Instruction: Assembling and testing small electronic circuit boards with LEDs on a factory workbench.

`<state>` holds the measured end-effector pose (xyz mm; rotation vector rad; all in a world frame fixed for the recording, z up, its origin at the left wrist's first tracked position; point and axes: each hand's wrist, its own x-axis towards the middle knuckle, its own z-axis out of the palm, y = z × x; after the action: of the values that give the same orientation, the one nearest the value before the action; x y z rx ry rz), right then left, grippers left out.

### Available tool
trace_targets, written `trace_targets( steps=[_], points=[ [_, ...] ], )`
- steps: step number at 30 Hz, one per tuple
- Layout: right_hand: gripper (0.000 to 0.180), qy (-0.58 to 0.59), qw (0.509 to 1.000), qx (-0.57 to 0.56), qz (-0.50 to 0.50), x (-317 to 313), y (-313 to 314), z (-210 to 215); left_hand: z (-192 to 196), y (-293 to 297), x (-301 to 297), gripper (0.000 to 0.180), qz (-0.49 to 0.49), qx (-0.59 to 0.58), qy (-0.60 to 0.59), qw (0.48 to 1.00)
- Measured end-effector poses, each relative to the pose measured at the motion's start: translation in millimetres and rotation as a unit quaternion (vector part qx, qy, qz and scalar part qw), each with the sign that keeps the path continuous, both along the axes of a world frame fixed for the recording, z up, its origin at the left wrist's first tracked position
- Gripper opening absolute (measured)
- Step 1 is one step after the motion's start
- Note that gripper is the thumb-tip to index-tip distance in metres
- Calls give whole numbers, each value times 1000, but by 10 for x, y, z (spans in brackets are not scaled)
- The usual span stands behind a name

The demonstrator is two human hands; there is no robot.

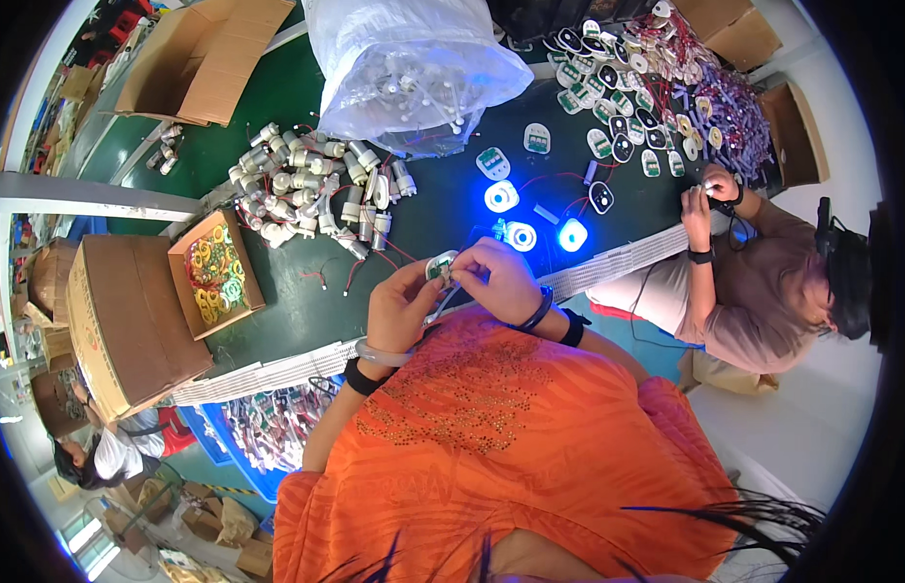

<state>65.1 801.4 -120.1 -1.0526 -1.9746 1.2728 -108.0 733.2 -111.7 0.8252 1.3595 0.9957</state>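
We hold one small white oval part with both hands at the near edge of the green table. Our left hand pinches its lower left side, fingers closed on it, and our right hand curls around it from the right, also gripping it; thin wires hang from it between the hands.

Just beyond the part, three round pieces glow blue, with two unlit white housings behind them. To the left lies a heap of small white cylindrical pumps with red wires, too many and too tangled to count.

Left of the heap one small open cardboard box holds yellow and green rings, and a larger closed carton stands against it.

Farther off, a clear plastic bag is full of white plastic parts, and another open carton lies beyond.

At the right, a co-worker's hands work beside a spread of oval housings.
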Motion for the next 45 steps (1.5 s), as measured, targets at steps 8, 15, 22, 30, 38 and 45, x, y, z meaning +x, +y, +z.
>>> trace_targets(
  steps=[8, 15, 22, 30, 38, 45],
  points=[
    [7, -21, 995, 89, -27, -39, -11, -25, 2, 23, 55, 28, 10, 6, 28, 1000],
    [6, -47, 986, 157, -12, -42, 3, -31, 24, 39, 88, 26, 7, 0, 97, 995],
    [9, -37, 998, 6, 43, -5, 32, -23, -17, 30, -13, 25, -8, -16, 116, 993],
    [9, 9, 997, 19, -68, 215, 191, -138, 165, 201, 19, 20, -1, 206, 289, 935],
    [25, -239, 957, -68, 149, 583, 235, -637, 453, 324, 8, 21, 34, 217, 231, 948],
    [48, -216, 954, -43, 205, 413, 163, -872, 970, 350, 86, 20, 34, 224, 144, 963]
  ],
)
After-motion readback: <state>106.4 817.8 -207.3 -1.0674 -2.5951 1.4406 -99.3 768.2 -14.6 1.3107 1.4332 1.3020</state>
